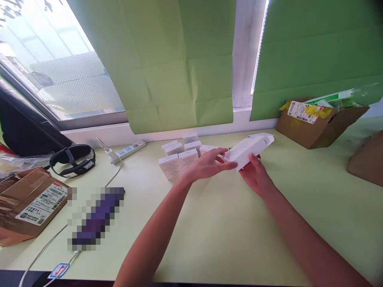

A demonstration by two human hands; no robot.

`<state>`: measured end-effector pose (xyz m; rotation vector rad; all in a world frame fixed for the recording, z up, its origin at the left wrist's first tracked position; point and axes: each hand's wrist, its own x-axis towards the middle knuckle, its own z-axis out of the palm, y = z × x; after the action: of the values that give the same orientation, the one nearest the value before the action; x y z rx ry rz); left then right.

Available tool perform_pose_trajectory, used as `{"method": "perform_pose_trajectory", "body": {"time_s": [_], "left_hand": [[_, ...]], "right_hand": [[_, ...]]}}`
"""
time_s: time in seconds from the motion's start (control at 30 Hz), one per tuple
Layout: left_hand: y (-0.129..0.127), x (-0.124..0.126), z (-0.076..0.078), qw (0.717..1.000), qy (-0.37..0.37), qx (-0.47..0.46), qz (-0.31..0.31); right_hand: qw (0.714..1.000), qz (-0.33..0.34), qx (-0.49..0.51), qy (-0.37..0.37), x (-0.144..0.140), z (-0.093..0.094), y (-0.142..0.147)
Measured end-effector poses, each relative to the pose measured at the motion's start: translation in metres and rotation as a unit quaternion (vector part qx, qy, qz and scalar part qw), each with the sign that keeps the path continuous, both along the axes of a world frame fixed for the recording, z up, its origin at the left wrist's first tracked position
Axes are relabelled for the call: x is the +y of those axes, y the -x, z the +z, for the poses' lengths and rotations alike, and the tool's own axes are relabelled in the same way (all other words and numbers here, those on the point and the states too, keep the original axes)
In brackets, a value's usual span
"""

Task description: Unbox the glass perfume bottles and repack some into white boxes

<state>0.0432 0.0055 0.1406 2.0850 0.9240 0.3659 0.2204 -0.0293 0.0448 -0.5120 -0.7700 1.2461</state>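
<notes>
One white box (247, 150) is held now between left hand (208, 163) and right hand (256, 175), its long axis slanted from near left to far right, finely printed.

Office-like room: shipping cartons (308, 131) flank the hands (206, 164) on a tabletop (221, 231), power strip (130, 151) to their left, green blinds (176, 59) beyond

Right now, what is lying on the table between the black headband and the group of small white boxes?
In the head view, a white power strip and part of a cable lie between the black headband and the small white boxes.
</notes>
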Motion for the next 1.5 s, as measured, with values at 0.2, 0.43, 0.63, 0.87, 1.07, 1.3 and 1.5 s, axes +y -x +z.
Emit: {"method": "perform_pose_trajectory", "body": {"time_s": [0.2,0.43,0.63,0.87,1.07,1.3,1.5], "left_hand": [[-0.003,0.007,-0.013,0.998,-0.022,-0.055,0.024],[0.001,0.012,-0.013,0.997,-0.055,-0.057,0.003],[0.003,0.011,-0.009,0.996,-0.075,-0.051,-0.022],[0.007,0.009,-0.003,0.995,-0.08,-0.037,-0.048],[0.003,0.005,-0.006,0.997,-0.059,-0.034,-0.028],[0.0,0.003,-0.009,0.995,-0.068,-0.063,-0.024],[0.005,0.005,-0.005,0.997,-0.041,-0.055,-0.026]], "right_hand": [[0.999,-0.023,0.019,0.017,0.002,-0.002,-0.004],[0.999,-0.035,0.006,0.011,0.002,-0.003,-0.005],[0.999,-0.033,-0.033,-0.013,0.001,0.0,-0.009],[0.998,-0.046,-0.042,-0.001,0.002,0.0,-0.009],[0.998,-0.058,-0.029,0.015,0.0,0.002,-0.004],[0.998,-0.054,-0.02,0.002,-0.005,0.007,-0.002],[0.997,-0.07,-0.027,0.022,-0.004,0.006,-0.003]]}}
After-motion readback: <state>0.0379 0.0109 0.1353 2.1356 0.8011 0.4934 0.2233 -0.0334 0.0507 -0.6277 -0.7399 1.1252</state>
